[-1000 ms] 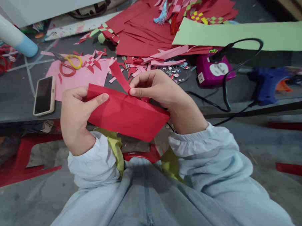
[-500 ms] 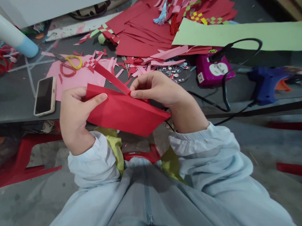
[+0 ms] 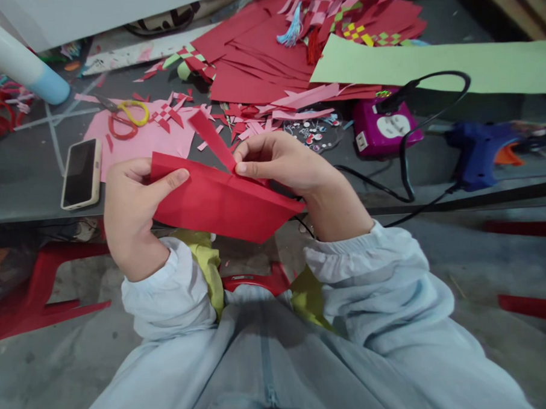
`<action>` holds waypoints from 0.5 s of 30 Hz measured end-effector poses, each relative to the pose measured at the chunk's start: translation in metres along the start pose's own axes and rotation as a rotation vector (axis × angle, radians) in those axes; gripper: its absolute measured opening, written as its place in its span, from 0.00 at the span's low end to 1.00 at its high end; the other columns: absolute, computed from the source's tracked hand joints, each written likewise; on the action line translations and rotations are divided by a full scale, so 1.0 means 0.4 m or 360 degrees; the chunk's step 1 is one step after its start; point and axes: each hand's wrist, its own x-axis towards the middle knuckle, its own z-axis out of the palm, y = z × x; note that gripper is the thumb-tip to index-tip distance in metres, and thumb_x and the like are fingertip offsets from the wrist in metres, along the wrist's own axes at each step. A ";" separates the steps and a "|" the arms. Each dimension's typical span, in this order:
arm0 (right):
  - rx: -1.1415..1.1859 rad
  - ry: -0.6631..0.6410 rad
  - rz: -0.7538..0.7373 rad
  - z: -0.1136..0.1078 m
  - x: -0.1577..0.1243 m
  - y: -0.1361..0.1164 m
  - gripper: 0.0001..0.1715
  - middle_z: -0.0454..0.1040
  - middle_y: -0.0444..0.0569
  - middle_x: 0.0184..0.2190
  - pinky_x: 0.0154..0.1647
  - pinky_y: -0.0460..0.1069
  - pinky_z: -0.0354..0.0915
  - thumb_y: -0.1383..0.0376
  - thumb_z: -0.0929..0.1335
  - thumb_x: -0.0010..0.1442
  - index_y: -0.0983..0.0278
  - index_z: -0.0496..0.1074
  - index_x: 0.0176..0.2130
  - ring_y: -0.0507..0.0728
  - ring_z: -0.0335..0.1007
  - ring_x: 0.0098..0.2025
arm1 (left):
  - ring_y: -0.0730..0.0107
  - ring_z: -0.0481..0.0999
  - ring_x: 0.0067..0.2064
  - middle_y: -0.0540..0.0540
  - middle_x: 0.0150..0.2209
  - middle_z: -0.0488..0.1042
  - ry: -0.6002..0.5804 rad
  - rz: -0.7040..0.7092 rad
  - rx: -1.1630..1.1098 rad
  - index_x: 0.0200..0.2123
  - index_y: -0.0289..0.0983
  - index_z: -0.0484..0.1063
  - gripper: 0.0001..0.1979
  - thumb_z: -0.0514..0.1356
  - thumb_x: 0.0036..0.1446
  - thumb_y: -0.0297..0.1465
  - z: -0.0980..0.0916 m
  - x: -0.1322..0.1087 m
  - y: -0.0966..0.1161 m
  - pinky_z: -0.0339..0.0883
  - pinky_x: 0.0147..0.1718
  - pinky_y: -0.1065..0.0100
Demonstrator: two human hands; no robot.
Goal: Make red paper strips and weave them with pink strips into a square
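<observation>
the red paper strip (image 3: pixel 213 141) stands steeper than before, and i see its long axis run up-left from the pinching right hand (image 3: pixel 282 162), beyond the red paper sheet (image 3: pixel 223 203) the left hand (image 3: pixel 130 204) grips.

The red sheet (image 3: pixel 218 204) hides, it seems, most fingertips of the left grip (image 3: pixel 130 204).

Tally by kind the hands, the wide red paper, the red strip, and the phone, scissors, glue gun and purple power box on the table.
Hands, left and right: 2
Wide red paper: 1
Red strip, whether attached or loose unclear: 1
Phone: 1
Scissors: 1 pair
Glue gun: 1
Purple power box: 1
Total: 8
</observation>
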 end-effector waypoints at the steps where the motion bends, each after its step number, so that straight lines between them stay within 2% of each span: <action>1: -0.0005 -0.0012 0.0039 -0.003 -0.001 0.001 0.22 0.69 0.41 0.24 0.22 0.43 0.53 0.51 0.76 0.52 0.66 0.72 0.32 0.46 0.58 0.25 | 0.71 0.70 0.28 0.55 0.26 0.79 -0.0005 0.0006 0.0006 0.25 0.43 0.81 0.09 0.75 0.41 0.39 -0.001 0.000 -0.001 0.64 0.25 0.68; 8: -0.0038 -0.0042 0.0213 -0.011 -0.009 0.002 0.22 0.67 0.40 0.21 0.19 0.44 0.52 0.50 0.76 0.51 0.66 0.73 0.32 0.47 0.56 0.23 | 0.71 0.71 0.28 0.54 0.27 0.80 -0.0007 0.0030 0.0063 0.25 0.42 0.81 0.10 0.75 0.43 0.40 -0.010 -0.001 -0.006 0.61 0.24 0.69; 15: -0.0013 -0.0015 0.0026 -0.005 0.000 -0.002 0.22 0.70 0.42 0.25 0.25 0.44 0.56 0.51 0.77 0.51 0.66 0.72 0.31 0.47 0.60 0.28 | 0.71 0.72 0.29 0.54 0.29 0.81 0.0013 0.0021 -0.0010 0.26 0.42 0.82 0.10 0.75 0.42 0.39 -0.013 0.002 -0.014 0.64 0.26 0.68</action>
